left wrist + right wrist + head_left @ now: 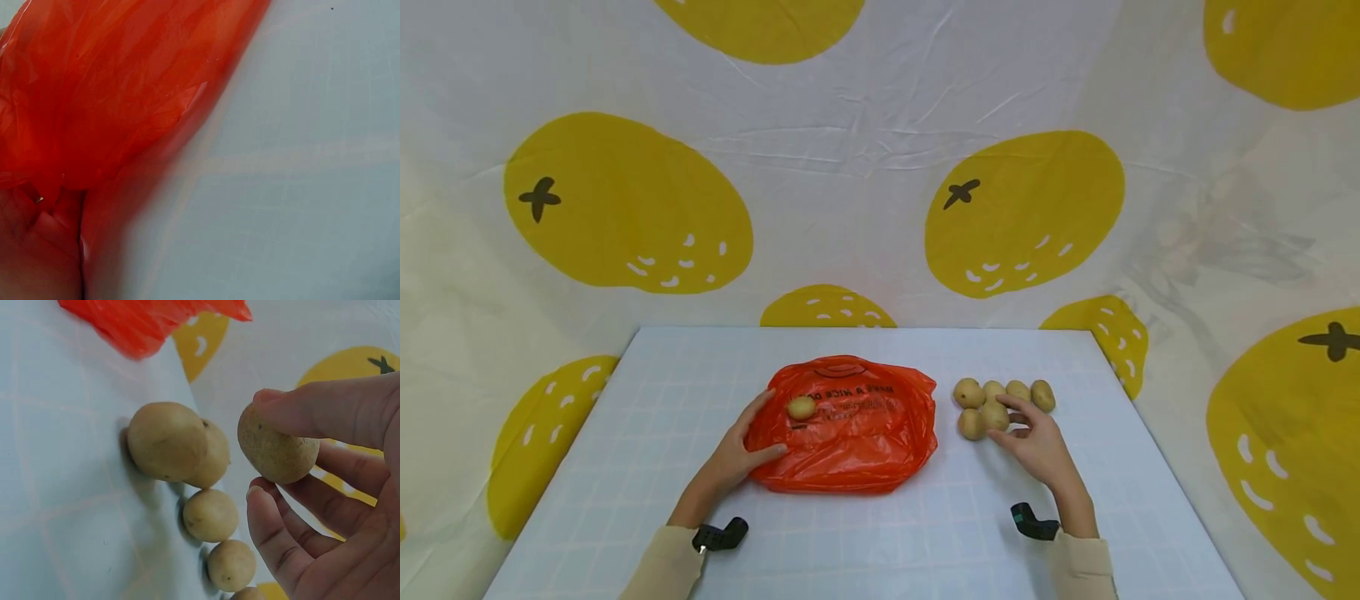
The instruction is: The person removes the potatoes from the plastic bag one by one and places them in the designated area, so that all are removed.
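Note:
A red plastic bag [857, 454] with reversed black print lies spread on the table, with one small potato [801, 407] on its upper left part. At the bag's left edge is my left hand [733, 454], thumb and fingers spread apart and touching the plastic; the left wrist view shows the bag's crumpled red film [131, 94] above the palm, some fingers hidden. My right hand [1037, 442] pinches a potato [275, 447] between thumb and fingertips, held above the table. Several other potatoes [968, 393] sit grouped just beyond that hand, right of the bag.
A pale checked cloth covers the table [880, 550]. Behind it hangs a white curtain [842, 200] printed with large yellow fruit. Each wrist carries a black camera mount [721, 534].

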The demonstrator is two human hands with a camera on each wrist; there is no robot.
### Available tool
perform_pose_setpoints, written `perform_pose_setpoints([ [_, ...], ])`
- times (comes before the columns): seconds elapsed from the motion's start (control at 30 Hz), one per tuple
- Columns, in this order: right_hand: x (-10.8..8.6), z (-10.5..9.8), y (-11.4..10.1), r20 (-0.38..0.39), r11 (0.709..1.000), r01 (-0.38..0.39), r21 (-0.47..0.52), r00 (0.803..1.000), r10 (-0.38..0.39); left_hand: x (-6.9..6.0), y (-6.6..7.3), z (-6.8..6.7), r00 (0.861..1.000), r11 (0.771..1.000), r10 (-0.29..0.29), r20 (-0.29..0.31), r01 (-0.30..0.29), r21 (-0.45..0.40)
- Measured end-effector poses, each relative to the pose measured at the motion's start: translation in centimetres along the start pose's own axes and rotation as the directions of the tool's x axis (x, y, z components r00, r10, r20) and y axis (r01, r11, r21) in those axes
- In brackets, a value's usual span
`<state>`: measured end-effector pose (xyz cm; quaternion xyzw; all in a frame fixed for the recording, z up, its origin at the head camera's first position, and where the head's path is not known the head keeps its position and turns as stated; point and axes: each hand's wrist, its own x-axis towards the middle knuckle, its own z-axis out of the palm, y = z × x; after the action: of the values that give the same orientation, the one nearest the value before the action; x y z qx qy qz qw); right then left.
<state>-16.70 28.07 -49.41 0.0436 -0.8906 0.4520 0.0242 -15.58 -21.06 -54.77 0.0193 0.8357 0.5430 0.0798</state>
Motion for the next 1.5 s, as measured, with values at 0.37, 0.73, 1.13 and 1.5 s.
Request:
perform_pose_setpoints([
  [0.37, 0.4, -0.2, 1.0, 0.0, 1.0, -0.007, -0.013, 1.0, 0.007, 0.1, 0.1, -0.1, 1.0, 1.0, -0.001, 0.006, 0.001, -0.003],
  [0.73, 0.6, 0.2, 2.3, 0.009, 0.999, -0.035, -0.024, 0.999, 0.035, 0.0, 0.1, -0.1, 1.0, 1.0, 0.006, 0.01, -0.006, -0.004],
  [1.13, 0.7, 0.7, 3.3, 0.015, 0.997, -0.052, -0.063, 0.998, 0.053, 0.0, 0.1, -0.2, 1.0, 1.0, -0.003, 0.002, 0.003, 0.002],
  [1.5, 1.0, 1.0, 3.9, 0.045, 0.993, -0.096, -0.07, 0.994, 0.099, -0.1, -0.2, -0.1, 1.0, 1.0, -0.015, 0.004, 0.015, 0.003],
])
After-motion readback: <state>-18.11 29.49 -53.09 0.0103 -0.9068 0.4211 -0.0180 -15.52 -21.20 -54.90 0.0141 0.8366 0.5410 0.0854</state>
